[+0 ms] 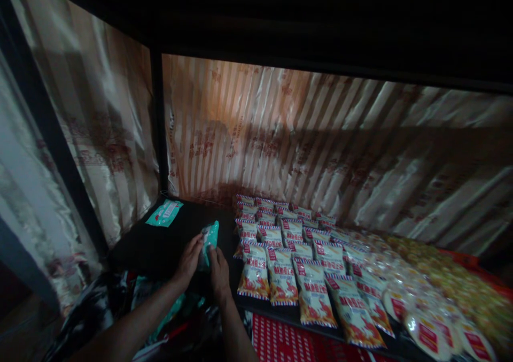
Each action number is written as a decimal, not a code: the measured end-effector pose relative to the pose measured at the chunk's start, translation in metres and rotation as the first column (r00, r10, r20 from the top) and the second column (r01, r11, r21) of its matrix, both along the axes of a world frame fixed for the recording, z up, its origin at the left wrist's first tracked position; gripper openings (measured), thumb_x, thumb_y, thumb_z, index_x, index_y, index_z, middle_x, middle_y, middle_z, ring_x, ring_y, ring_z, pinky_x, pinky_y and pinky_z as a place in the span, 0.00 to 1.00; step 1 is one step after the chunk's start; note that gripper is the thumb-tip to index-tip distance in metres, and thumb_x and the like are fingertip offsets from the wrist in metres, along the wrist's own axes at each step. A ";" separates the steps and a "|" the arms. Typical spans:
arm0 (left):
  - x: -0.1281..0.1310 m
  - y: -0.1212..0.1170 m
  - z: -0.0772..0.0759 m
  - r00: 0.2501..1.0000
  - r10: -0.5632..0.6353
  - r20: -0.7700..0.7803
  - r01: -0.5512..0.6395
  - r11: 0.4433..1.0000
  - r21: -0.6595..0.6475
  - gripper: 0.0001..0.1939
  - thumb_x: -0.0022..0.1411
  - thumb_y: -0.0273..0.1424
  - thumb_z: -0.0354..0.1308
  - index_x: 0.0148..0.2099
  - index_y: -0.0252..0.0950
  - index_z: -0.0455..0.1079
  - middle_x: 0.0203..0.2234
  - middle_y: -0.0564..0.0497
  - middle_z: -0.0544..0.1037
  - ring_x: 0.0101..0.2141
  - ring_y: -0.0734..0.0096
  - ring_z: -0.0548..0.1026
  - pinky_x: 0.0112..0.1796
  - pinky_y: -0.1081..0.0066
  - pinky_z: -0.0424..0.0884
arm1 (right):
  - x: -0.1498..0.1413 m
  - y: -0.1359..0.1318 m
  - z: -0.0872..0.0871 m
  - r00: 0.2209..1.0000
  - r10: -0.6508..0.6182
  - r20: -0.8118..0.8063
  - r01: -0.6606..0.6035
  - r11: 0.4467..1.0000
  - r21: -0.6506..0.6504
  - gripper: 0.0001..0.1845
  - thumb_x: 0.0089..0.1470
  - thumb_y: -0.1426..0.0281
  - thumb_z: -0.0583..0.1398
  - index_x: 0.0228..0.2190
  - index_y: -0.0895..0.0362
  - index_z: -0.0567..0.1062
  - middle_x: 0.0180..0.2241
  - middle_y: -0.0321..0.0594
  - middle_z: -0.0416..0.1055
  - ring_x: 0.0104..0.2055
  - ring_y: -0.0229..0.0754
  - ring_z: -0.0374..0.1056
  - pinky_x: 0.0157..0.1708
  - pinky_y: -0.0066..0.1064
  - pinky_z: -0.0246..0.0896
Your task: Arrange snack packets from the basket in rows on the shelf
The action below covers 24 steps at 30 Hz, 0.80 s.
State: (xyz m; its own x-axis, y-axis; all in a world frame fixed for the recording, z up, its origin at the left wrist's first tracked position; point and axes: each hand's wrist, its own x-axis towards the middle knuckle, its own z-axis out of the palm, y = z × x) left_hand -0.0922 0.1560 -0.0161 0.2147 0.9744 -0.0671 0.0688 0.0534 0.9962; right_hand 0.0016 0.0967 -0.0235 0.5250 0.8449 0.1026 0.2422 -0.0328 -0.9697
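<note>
Both hands grip one teal snack packet (210, 236), tilted upright above the dark shelf board. My left hand (190, 257) has its fingers closed on the packet's left side. On the right edge, my right hand (218, 268) is closed with the thumb against the wrapper. A second teal packet (165, 213) lies flat in the back left corner of the board (132, 248). Below my forearms, more teal packaging (170, 314) shows inside a dark bag, partly hidden by my left arm.
Rows of white and red snack bags (282, 274) stand to the right of my hands. Beyond them are round clear-wrapped items (427, 332) and yellowish small packs (452, 276). A black post (158, 121) rises at the corner, with striped curtains (256, 132) behind. Red patterned material (276, 340) shows below the front edge.
</note>
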 end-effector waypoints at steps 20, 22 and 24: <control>0.002 0.008 -0.030 0.974 -0.045 -0.220 0.056 0.997 0.044 0.26 0.57 0.39 0.49 0.54 0.31 0.63 0.53 0.41 0.69 0.53 0.62 0.68 0.50 0.68 0.64 | 0.010 0.015 -0.029 0.965 -0.237 0.114 0.240 0.971 -0.017 0.33 0.53 0.54 0.50 0.52 0.64 0.65 0.41 0.54 0.74 0.40 0.49 0.72 0.36 0.34 0.64; 0.002 0.014 -0.028 0.971 -0.035 -0.238 0.045 0.998 0.036 0.26 0.58 0.40 0.49 0.54 0.31 0.64 0.52 0.41 0.70 0.51 0.62 0.69 0.49 0.69 0.64 | 0.011 0.018 -0.029 0.958 -0.247 0.145 0.252 0.968 -0.018 0.30 0.53 0.55 0.49 0.50 0.63 0.66 0.40 0.53 0.74 0.39 0.49 0.72 0.36 0.34 0.64; 0.004 0.020 -0.026 0.951 -0.041 -0.308 0.050 0.998 0.024 0.26 0.59 0.41 0.48 0.54 0.30 0.64 0.52 0.39 0.70 0.51 0.61 0.70 0.48 0.69 0.64 | 0.012 0.021 -0.031 0.950 -0.262 0.168 0.268 0.963 -0.014 0.28 0.54 0.56 0.49 0.48 0.62 0.68 0.40 0.52 0.74 0.39 0.48 0.72 0.36 0.33 0.64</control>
